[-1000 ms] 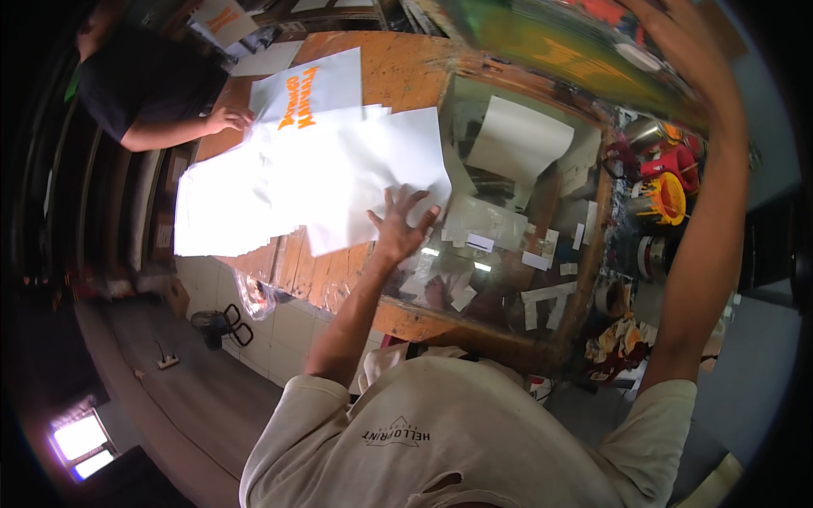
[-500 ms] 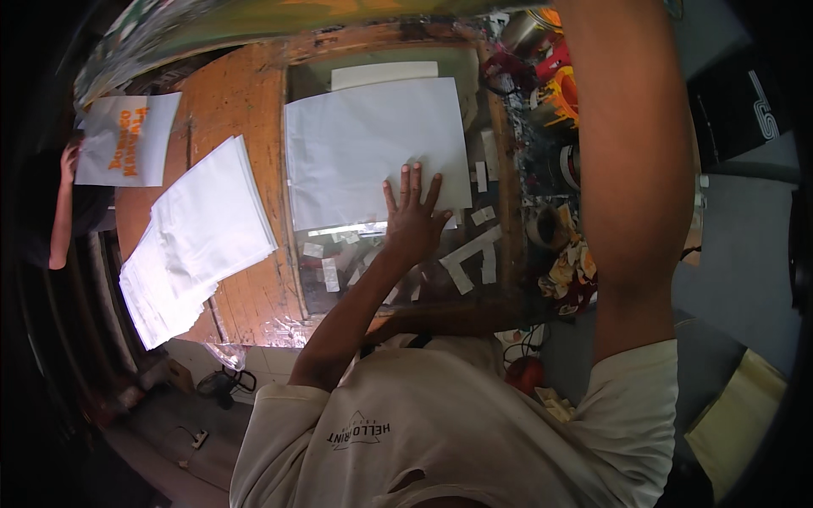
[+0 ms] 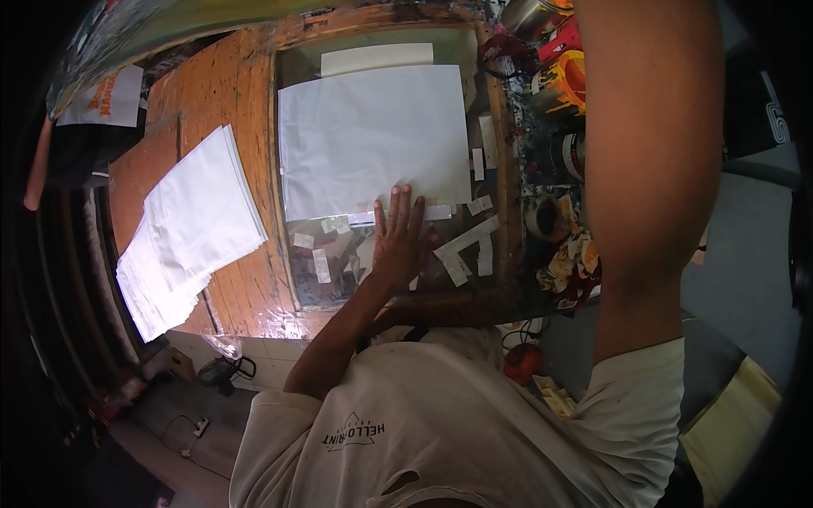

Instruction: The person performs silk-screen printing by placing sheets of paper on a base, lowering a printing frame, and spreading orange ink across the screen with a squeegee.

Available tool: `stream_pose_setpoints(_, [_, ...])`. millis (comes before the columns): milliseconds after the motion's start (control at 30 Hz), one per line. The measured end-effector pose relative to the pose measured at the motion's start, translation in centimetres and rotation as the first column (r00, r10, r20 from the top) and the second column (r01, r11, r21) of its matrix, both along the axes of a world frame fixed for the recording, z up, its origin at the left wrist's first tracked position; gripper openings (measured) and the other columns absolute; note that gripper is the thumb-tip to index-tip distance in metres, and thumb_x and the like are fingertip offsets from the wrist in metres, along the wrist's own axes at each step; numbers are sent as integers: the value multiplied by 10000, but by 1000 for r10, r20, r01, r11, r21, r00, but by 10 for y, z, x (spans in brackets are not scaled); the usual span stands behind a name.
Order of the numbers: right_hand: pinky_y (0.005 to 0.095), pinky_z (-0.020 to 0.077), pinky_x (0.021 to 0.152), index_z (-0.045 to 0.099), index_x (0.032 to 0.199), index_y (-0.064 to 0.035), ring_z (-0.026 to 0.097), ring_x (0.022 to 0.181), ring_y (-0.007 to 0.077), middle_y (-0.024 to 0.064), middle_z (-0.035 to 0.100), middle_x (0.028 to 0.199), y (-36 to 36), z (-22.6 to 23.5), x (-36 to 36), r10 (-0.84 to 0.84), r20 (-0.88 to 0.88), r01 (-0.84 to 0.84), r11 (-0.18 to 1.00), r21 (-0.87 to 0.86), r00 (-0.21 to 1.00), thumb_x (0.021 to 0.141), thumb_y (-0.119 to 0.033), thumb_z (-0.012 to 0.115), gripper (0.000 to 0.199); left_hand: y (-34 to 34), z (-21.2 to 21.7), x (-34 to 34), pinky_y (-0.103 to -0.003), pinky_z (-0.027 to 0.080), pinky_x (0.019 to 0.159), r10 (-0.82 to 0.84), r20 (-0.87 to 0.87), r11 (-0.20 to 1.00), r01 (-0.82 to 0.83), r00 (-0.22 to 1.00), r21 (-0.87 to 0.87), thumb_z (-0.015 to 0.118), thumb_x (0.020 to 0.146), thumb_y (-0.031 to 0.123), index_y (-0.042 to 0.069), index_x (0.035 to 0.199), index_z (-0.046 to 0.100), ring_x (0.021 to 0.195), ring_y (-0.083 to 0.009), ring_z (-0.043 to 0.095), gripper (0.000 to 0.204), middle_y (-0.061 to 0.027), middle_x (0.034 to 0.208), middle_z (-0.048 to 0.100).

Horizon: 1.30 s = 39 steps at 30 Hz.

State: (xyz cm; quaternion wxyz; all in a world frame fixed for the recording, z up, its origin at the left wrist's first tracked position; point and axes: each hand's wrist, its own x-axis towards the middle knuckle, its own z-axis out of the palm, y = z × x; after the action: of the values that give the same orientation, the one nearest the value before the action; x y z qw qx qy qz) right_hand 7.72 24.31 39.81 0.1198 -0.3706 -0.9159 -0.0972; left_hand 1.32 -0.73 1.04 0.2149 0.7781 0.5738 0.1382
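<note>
A white sheet [image 3: 373, 140], perhaps a flat bag, lies on the glass panel [image 3: 347, 284] set in the wooden table. My left hand [image 3: 400, 233] rests with fingers outstretched at the sheet's near edge, the fingertips overlapping it. Nothing is gripped in that hand. My right arm [image 3: 652, 186] reaches up past the top of the picture, so the right hand is out of sight. Behind the sheet, a pale strip [image 3: 377, 59] shows on the panel. Pieces of pale tape [image 3: 466, 250] are stuck around the near and right sides.
A fanned stack of white sheets [image 3: 199, 207] lies on the left boards. At far left, another person's forearm [image 3: 38, 165] shows near a white sheet with orange print [image 3: 106, 97]. Paint-smeared cans [image 3: 563, 80] and a tape roll [image 3: 544, 218] line the right side. A greenish-yellow panel [image 3: 203, 21] spans the top.
My left hand has slid toward me and slightly left, off most of the sheet. The orange-printed sheet at far left has moved farther away, and the other person's hand no longer shows.
</note>
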Motion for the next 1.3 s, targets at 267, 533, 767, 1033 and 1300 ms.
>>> stream_pose_setpoints(267, [428,511,765,746,993,-58,675,844,251,145,693,864,-2,-3,3,-3,-25,2,1000,-22,1000,970,-370,613,340,-3,-5,2,-701,16,1204,73,-74,997,-74,995,-5,635,971,386,1,1529,373,1578,-360,101,728,-205,1673,192])
stream_pose_setpoints(533, [438,495,780,733,1035,-67,663,855,260,139,680,873,-5,-8,2,-7,-47,5,999,-43,999,960,-372,627,331,-4,-3,3,-708,47,1202,4,-73,999,-1,997,35,618,981,381,-3,1532,361,1580,-356,90,720,-211,1674,181])
stream_pose_setpoints(767, [447,481,793,722,1071,-75,654,866,267,134,668,880,-6,-10,2,-15,-53,12,999,-52,998,951,-374,639,332,-3,0,2,-684,39,1216,-42,-75,999,42,996,6,594,990,398,-13,1538,344,1582,-367,50,729,-231,1675,152])
stream_pose_setpoints(1033, [457,464,808,709,1113,-85,642,877,276,129,655,888,-6,-13,1,-13,-70,8,997,-70,997,941,-376,654,343,-2,-1,3,-665,69,1222,-59,-76,998,59,995,5,541,1008,442,3,1539,355,1577,-364,92,714,-235,1668,180])
stream_pose_setpoints(1300, [467,448,823,697,1155,-94,631,889,284,123,641,897,-8,-17,-8,-5,-93,-2,997,-80,996,931,-378,668,363,-2,-3,-3,-646,40,1235,-78,-55,997,78,995,-5,527,1017,427,2,1556,325,1578,-370,76,716,-231,1675,158])
